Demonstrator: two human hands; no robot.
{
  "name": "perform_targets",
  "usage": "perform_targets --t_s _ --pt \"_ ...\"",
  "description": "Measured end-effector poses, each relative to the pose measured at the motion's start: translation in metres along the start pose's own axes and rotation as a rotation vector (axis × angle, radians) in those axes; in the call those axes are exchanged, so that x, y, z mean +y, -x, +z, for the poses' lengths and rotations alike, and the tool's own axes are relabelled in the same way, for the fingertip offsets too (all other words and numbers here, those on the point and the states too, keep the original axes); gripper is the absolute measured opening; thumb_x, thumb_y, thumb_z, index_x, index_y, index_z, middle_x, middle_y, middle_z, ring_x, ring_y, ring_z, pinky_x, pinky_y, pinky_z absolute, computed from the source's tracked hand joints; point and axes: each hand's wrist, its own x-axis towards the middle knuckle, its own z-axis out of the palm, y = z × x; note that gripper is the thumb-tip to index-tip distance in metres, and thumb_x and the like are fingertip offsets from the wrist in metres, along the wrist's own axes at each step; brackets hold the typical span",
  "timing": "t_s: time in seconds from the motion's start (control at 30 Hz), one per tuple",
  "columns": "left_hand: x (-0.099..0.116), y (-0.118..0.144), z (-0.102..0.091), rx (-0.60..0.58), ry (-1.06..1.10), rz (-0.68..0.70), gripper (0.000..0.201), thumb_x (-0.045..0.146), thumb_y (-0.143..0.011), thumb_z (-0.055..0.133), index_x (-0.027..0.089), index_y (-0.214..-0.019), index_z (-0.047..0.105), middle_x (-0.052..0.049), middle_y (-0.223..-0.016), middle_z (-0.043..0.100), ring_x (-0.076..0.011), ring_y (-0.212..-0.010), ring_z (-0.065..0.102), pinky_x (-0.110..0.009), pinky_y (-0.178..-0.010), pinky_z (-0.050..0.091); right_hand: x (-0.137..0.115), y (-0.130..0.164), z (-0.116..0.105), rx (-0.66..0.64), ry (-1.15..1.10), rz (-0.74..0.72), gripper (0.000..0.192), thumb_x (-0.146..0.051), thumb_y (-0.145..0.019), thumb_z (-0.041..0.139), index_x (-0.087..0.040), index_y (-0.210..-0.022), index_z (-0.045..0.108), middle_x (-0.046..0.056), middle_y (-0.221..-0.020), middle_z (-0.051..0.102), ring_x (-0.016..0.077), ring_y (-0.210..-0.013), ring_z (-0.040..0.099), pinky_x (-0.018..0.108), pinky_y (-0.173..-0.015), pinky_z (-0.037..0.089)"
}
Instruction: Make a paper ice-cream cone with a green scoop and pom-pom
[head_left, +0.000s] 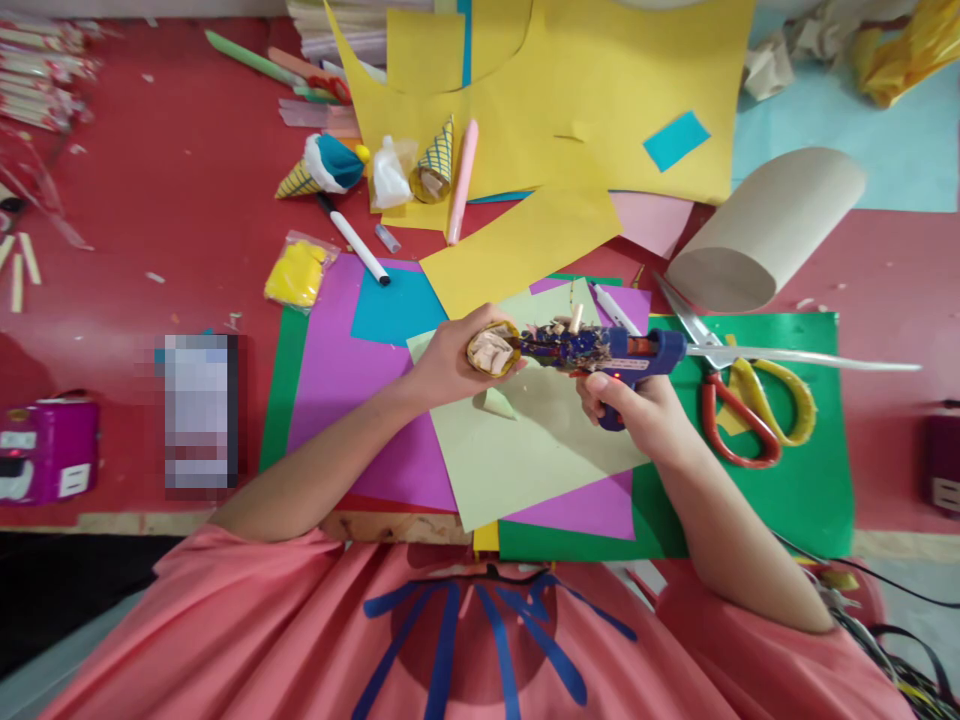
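L hand (442, 362) closed round 1 paper cone (493, 350), open end stuffed w/ paper scraps, held above pale green sheet (525, 450) mid counter (150, 250). R hand (637, 405) wrapped round 1 blue glue gun (630, 355), nozzle left, touching cone. 2 scissors (750, 400) just right, on green sheet (787, 480). 2 more cones (319, 170) far left of centre. 1 marker (352, 240), 1 cardboard roll (765, 230) far right.
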Motion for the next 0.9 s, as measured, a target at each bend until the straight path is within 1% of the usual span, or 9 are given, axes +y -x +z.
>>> perform_targets --t_s 0.1,0.23,0.3,0.37,0.47,0.53,0.6,0.73,0.9 --pt "-0.001 0.000 0.000 -0.002 -0.007 -0.002 0.035 0.044 -0.072 0.076 0.021 -0.087 0.055 0.002 -0.075 0.063 -0.0094 -0.066 0.060 -0.021 -0.059 0.046 -0.001 0.001 -0.001 0.010 0.022 0.014 0.043 -0.057 -0.081 0.066 -0.020 -0.065 0.054 -0.004 -0.051 0.048 0.0096 -0.047 0.045 0.025 -0.047 0.038" --pt "-0.005 0.000 -0.002 0.004 0.008 -0.005 0.036 0.043 -0.071 0.076 0.022 -0.092 0.055 0.002 -0.078 0.061 -0.0105 -0.067 0.058 -0.023 -0.061 0.046 -0.014 0.005 -0.004 0.116 0.142 -0.013 0.037 -0.055 -0.078 0.070 -0.018 -0.075 0.063 -0.001 -0.059 0.056 0.0105 -0.051 0.048 0.026 -0.048 0.039" --pt "-0.008 0.000 -0.003 0.015 0.055 0.032 0.044 0.050 -0.070 0.077 0.022 -0.095 0.054 0.002 -0.080 0.058 -0.0116 -0.068 0.057 -0.025 -0.061 0.046 -0.021 0.007 -0.007 0.160 0.186 -0.032 0.036 -0.053 -0.076 0.072 -0.018 -0.076 0.067 0.000 -0.061 0.059 0.0109 -0.053 0.049 0.026 -0.050 0.040" --pt "-0.011 -0.001 -0.005 0.014 0.134 0.069 0.049 0.059 -0.071 0.073 0.023 -0.098 0.053 0.001 -0.080 0.056 -0.0123 -0.068 0.054 -0.026 -0.060 0.045 -0.023 0.009 -0.011 0.188 0.181 -0.037 0.034 -0.052 -0.074 0.074 -0.018 -0.077 0.070 0.001 -0.063 0.062 0.0115 -0.055 0.051 0.026 -0.052 0.043" --pt "-0.014 -0.001 -0.006 0.006 0.232 0.050 0.046 0.065 -0.079 0.061 0.025 -0.100 0.054 0.000 -0.079 0.056 -0.0127 -0.066 0.052 -0.027 -0.060 0.044 -0.018 0.011 -0.016 0.212 0.110 -0.084 0.032 -0.051 -0.077 0.073 -0.019 -0.082 0.073 0.003 -0.070 0.068 0.0131 -0.058 0.055 0.028 -0.054 0.046" --pt "-0.013 0.000 -0.007 0.017 0.235 -0.003 0.041 0.062 -0.082 0.056 0.025 -0.098 0.055 0.000 -0.077 0.056 -0.0130 -0.065 0.051 -0.028 -0.061 0.044 -0.013 0.011 -0.018 0.216 0.070 -0.142 0.030 -0.050 -0.080 0.070 -0.021 -0.085 0.074 0.003 -0.071 0.069 0.0139 -0.058 0.056 0.028 -0.054 0.045" --pt "-0.012 0.000 -0.008 0.016 0.232 -0.055 0.034 0.058 -0.082 0.055 0.025 -0.093 0.056 0.000 -0.074 0.056 -0.0129 -0.063 0.049 -0.029 -0.060 0.044 -0.009 0.010 -0.019 0.204 0.044 -0.167 0.028 -0.048 -0.081 0.069 -0.021 -0.088 0.073 0.002 -0.070 0.068 0.0142 -0.058 0.056 0.028 -0.053 0.044" --pt "-0.011 -0.001 -0.009 -0.019 0.261 -0.135 0.024 0.048 -0.081 0.051 0.025 -0.085 0.058 0.000 -0.072 0.055 -0.0135 -0.062 0.048 -0.029 -0.058 0.044 -0.007 0.008 -0.017 0.196 0.023 -0.138 0.029 -0.049 -0.081 0.069 -0.021 -0.086 0.073 0.002 -0.071 0.068 0.0141 -0.058 0.056 0.027 -0.052 0.043" --pt "-0.012 -0.003 -0.006 0.015 0.315 -0.212 0.014 0.034 -0.075 0.049 0.024 -0.081 0.058 -0.001 -0.070 0.053 -0.0137 -0.062 0.046 -0.028 -0.056 0.043 -0.009 0.008 -0.017 0.192 0.038 -0.134 0.030 -0.050 -0.082 0.068 -0.020 -0.084 0.074 0.002 -0.069 0.066 0.0132 -0.057 0.055 0.026 -0.051 0.042"
